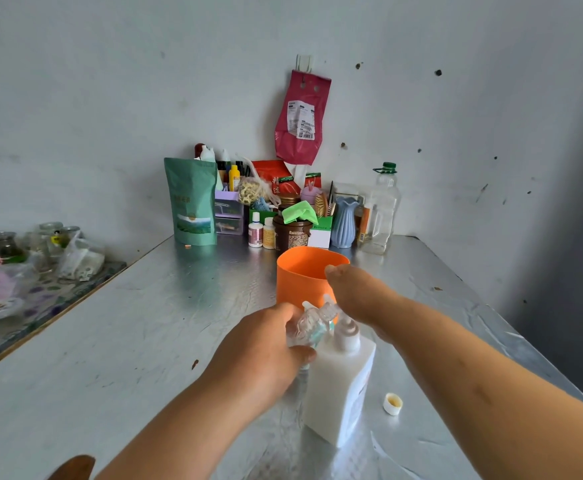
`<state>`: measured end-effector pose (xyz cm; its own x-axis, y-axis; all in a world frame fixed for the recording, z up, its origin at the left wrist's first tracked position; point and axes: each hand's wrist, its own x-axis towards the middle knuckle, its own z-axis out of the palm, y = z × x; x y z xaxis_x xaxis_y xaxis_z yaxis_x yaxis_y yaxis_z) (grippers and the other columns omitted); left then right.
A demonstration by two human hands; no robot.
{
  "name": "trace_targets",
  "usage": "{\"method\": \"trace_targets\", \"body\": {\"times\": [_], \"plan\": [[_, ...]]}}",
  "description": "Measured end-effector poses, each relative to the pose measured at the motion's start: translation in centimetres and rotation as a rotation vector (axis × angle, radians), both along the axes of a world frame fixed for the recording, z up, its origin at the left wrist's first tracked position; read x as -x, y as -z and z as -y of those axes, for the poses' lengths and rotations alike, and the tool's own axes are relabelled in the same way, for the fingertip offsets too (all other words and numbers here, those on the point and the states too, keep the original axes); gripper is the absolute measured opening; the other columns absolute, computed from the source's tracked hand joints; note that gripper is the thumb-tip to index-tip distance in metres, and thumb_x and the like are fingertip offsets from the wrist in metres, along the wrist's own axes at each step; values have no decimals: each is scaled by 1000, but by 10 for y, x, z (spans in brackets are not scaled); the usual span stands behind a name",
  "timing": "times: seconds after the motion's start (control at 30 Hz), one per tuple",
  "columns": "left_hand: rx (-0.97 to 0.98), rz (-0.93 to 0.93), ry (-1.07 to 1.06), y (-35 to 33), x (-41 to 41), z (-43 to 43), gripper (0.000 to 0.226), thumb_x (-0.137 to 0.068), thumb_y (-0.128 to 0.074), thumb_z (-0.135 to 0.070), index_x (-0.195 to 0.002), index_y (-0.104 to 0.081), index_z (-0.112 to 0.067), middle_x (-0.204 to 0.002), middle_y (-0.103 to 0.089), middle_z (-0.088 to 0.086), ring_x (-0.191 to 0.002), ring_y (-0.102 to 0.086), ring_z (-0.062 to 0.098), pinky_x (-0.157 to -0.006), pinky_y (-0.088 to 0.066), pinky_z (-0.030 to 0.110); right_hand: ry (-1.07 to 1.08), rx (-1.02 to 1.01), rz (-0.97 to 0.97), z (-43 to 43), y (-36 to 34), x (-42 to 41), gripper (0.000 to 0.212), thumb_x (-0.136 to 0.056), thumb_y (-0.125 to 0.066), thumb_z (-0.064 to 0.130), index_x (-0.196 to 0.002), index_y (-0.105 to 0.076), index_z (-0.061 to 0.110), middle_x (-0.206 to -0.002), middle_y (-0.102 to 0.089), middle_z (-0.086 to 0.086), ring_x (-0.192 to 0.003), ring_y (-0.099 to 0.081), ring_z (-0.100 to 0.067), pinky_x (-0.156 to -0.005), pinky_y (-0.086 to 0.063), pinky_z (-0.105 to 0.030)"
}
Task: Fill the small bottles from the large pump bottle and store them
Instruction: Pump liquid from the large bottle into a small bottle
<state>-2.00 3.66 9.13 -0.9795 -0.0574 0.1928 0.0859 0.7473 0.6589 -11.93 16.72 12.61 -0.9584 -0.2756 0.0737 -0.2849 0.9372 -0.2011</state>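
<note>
Now left hand (262, 351) grips clear bottles (312, 323) by boxy pump bottle (338, 386).

L hand (266, 344) curled, R hand (356, 292) fwd

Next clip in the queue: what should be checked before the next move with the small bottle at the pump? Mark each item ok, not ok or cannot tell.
1. Left hand grips the small bottle: ok.
2. Bottle mouth lined up with the pump nozzle: cannot tell, blurred.
3. Pump bottle upright on the table: ok.
4. Right hand set on the pump head: cannot tell; it is above the pump head, but contact is hidden.
5. Orange container open-topped, just behind the pump bottle: ok.
6. Loose cap in view on the table: ok.
</note>
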Motion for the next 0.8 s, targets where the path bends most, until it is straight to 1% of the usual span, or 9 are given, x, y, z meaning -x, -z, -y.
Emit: {"method": "trace_targets", "body": {"times": [0.13, 0.27, 0.37, 0.47, 0.53, 0.6, 0.67, 0.73, 0.8], "plan": [[-1, -2, 1, 0, 2, 0, 26, -79, -75, -39, -100, -61, -33, -94, -67, -16, -87, -62, 7, -80, -52, 35, -20, -47, 47, 0, 0, 1, 30, -96, -27, 1, -119, -47, 6, -101, -47, -10, -97, -49, -25, -98, -44, -47], [-5, -3, -2, 2, 3, 1, 26, -78, -76, -39, -98, -61, -34, -92, -67, -16, -86, -62, 7, -79, -52, 35, -30, -54, 79, 1, -1, 1, 31, -97, -28, 0, -122, -46, 3, -115, -56, -14, -102, -55, -25, -98, -46, -45], [-14, -2, 6, 4, 3, 2, 25, -78, -75, -39, -98, -61, -35, -91, -66, -16, -84, -61, 5, -78, -52, 33, 4, -20, 105, 3, 2, 4, 32, -98, -28, 0, -125, -44, 0, -113, -56, -15, -102, -55, -27, -96, -48, -44], [-40, 4, 10, 8, 4, 2, 24, -79, -75, -37, -99, -61, -35, -91, -66, -17, -81, -62, 4, -74, -53, 30, 8, -17, 105, 2, 8, 7, 32, -98, -31, 3, -125, -47, -1, -122, -55, -18, -110, -54, -31, -99, -45, -45], [-46, 20, 12, 12, 4, 1, 25, -80, -75, -35, -100, -61, -35, -93, -66, -17, -83, -63, 5, -75, -53, 31, -4, -10, 89, 0, 13, 7, 30, -98, -33, 7, -120, -52, 0, -117, -56, -19, -110, -53, -35, -100, -42, -47], [-59, 34, 20, 14, 3, -1, 29, -79, -76, -32, -104, -62, -36, -97, -67, -18, -88, -64, 5, -81, -53, 33, -7, -4, 90, -1, 17, 6, 24, -98, -33, 7, -109, -55, 7, -101, -50, -16, -95, -48, -30, -98, -40, -48], [-57, 35, 18, 14, 2, -2, 32, -79, -75, -32, -108, -62, -36, -101, -67, -18, -93, -64, 7, -85, -52, 35, 17, 14, 94, 0, 17, 5, 15, -98, -32, 5, -91, -44, 12, -91, -45, -8, -89, -42, -24, -93, -42, -45], [-46, 35, 12, 12, 2, -3, 31, -79, -75, -33, -107, -62, -35, -101, -67, -16, -94, -63, 9, -86, -52, 36, 49, 56, 82, 1, 15, 3, 26, -97, -30, 0, -77, -35, 15, -77, -41, -2, -87, -43, -23, -86, -43, -42], [-37, 27, 5, 7, 1, -3, 28, -79, -75, -35, -104, -62, -34, -98, -67, -15, -92, -63, 9, -84, -52, 37, 44, 61, 66, 2, 8, 1, 35, -96, -27, 1, -67, -28, 20, -72, -33, 1, -87, -41, -23, -80, -37, -41]]}}
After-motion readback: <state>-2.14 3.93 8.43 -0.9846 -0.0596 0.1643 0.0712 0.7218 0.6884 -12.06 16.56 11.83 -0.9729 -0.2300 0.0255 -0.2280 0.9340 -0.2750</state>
